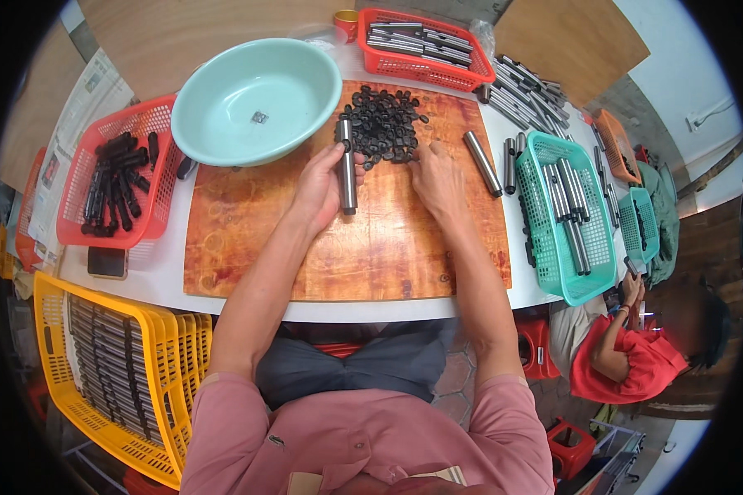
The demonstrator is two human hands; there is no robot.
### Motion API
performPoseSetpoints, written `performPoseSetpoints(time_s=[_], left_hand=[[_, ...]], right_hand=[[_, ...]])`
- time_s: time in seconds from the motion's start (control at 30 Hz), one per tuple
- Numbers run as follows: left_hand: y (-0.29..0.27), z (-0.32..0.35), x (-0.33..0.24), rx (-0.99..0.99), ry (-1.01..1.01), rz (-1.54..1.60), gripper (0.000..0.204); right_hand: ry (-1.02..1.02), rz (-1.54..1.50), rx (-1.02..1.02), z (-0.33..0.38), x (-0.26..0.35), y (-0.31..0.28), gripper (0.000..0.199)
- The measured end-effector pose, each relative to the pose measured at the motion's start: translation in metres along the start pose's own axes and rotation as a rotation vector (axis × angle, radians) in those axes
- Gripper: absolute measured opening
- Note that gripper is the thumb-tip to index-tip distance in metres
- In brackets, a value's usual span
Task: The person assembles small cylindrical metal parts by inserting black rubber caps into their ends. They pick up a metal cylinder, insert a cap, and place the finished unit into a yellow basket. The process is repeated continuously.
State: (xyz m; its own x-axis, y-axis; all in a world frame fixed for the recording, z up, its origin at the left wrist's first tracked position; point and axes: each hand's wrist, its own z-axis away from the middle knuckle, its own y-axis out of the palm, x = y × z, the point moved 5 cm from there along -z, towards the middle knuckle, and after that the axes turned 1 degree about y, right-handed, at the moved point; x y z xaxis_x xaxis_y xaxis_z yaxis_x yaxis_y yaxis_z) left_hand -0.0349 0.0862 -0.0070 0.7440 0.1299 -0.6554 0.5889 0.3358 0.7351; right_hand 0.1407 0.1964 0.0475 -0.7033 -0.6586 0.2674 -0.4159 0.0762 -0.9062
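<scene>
Metal tube (348,186): centre of frame, over wooden board (248,227). Left hand (318,183) wrapped round it; right hand (439,183) fingers curled beside small black pieces (381,124), upper centre, can't tell if holding one. Likely best: keep tube steady, pinch pieces singly, don't scatter the rest.

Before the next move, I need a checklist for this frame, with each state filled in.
1. Left hand grips the metal cylinder: ok.
2. Right hand near the small black pieces: ok.
3. Right hand holding a piece: cannot tell, fingertips unclear.
4. Pieces heaped on the wooden board: ok, toward its far side.
5. No stray cylinder by the board: not ok, a loose cylinder lies near its right edge.
</scene>
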Motion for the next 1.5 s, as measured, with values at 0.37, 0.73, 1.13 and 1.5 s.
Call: performPoseSetpoints(time_s=[0.37,0.73,1.13,1.5], left_hand=[[0.008,0.005,0.000,0.000,-0.025,0.000,0.020],[0.014,0.008,0.002,0.023,-0.053,-0.043,0.021],[0.012,0.008,0.010,0.029,-0.114,0.012,0.023],[0.014,0.009,0.012,0.054,-0.128,0.048,0.018]], right_hand=[[0.080,-0.309,-0.046,0.010,-0.007,0.002,0.015],[0.206,-0.410,0.167,0.013,0.001,-0.002,0.022],[0.119,-0.454,0.177,0.013,-0.018,0.009,0.025],[0.228,-0.358,0.152,0.017,-0.017,0.008,0.027]])
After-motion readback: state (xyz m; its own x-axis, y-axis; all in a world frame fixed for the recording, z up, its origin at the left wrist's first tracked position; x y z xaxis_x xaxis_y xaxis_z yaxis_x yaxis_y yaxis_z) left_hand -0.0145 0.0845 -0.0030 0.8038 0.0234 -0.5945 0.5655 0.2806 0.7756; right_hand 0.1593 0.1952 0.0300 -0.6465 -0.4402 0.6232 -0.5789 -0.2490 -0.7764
